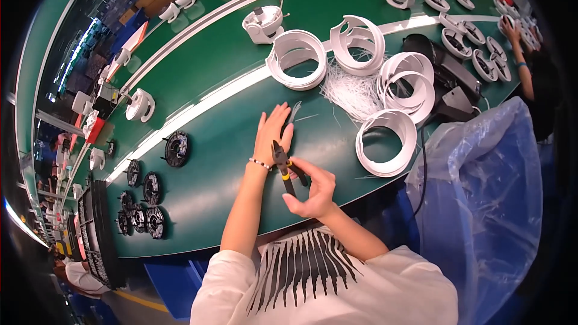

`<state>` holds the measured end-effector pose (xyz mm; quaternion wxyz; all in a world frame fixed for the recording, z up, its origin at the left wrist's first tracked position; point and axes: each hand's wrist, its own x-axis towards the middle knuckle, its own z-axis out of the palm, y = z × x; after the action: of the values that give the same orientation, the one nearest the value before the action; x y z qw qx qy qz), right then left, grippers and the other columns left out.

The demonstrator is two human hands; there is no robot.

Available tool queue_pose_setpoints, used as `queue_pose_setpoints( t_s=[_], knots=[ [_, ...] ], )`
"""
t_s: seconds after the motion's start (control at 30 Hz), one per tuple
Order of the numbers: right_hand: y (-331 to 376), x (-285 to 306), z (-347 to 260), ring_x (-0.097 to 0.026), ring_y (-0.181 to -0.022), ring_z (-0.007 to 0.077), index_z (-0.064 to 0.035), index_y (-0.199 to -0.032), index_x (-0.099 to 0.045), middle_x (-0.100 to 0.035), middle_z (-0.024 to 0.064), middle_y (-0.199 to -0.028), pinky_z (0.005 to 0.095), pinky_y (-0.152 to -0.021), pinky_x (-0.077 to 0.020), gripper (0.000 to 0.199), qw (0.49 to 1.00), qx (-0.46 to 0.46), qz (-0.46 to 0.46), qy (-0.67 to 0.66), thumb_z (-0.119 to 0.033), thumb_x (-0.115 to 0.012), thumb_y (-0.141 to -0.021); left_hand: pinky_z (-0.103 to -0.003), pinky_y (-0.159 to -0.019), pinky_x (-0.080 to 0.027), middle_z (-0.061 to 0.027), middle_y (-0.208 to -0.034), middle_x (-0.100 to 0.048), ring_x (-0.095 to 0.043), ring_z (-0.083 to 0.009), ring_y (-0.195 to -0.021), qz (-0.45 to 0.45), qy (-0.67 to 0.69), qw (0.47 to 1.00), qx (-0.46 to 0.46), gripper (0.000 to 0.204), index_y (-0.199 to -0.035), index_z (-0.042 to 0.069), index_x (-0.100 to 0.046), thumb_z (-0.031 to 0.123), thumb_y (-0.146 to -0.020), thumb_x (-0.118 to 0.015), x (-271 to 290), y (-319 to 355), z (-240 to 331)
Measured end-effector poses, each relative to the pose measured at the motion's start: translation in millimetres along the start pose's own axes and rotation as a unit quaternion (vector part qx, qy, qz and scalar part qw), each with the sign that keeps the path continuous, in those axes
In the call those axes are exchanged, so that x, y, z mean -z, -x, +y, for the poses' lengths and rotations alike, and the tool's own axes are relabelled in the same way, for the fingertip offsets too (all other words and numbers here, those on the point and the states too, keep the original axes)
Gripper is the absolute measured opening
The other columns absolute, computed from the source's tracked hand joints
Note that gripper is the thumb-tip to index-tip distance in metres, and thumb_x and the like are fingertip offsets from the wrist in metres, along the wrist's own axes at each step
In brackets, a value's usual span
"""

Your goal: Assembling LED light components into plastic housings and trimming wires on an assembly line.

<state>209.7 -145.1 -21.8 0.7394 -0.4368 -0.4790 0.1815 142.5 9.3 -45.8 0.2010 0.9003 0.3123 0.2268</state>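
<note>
My left hand [272,136] lies on the green table [229,174] with its fingers stretched out, and a beaded bracelet circles its wrist. Beside its fingertips are a few thin, translucent white strips [295,112], which look like cable tie pieces. In my right hand [318,189] is a pair of cutting pliers [280,157] with black and yellow handles. The handles are spread a little, and the jaws point up across my left wrist. To the right of my left hand, a heap of thin white strips [349,93] is spread among several white plastic rings [296,60].
Black round parts [176,148] sit at the left, near a stack of black trays [96,235]. White fan-like units [263,24] stand on the far belt. At right are a black device [448,72], a cable and a plastic-lined blue bin [481,192]. Another person's arm [524,66] reaches over white parts.
</note>
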Motion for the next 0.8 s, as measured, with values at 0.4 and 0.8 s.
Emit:
queue_pose_setpoints(
  t_s=[0.4, 0.8],
  knots=[
    [6.7, 2.6, -0.3, -0.059, -0.069, 0.018, 0.0107, -0.1, -0.053, -0.061, 0.0157, -0.085, 0.0268, -0.066, -0.0471, 0.058, 0.995, 0.028, -0.064, -0.076, -0.02, -0.07, -0.054, -0.061, -0.096, -0.013, -0.0257, -0.136, -0.021, -0.018, -0.0372, -0.127, -0.012, -0.225, 0.969, 0.1, 0.081, -0.126, -0.01, -0.026, 0.049, -0.077, -0.05, -7.8, 31.9, 32.9],
    [19.1, -1.4, 15.3, -0.059, -0.072, 0.0173, 0.0123, -0.1, -0.054, -0.061, 0.014, -0.083, 0.0277, -0.069, -0.0475, 0.059, 0.994, -0.01, 0.039, -0.104, -0.021, -0.07, -0.054, -0.035, -0.097, -0.032, -0.0205, -0.121, -0.045, -0.042, -0.0333, -0.113, 0.174, 0.154, 0.972, 0.037, 0.042, -0.115, -0.003, -0.046, 0.005, -0.073, -0.044, -25.0, 1.7, 27.0]
  ],
)
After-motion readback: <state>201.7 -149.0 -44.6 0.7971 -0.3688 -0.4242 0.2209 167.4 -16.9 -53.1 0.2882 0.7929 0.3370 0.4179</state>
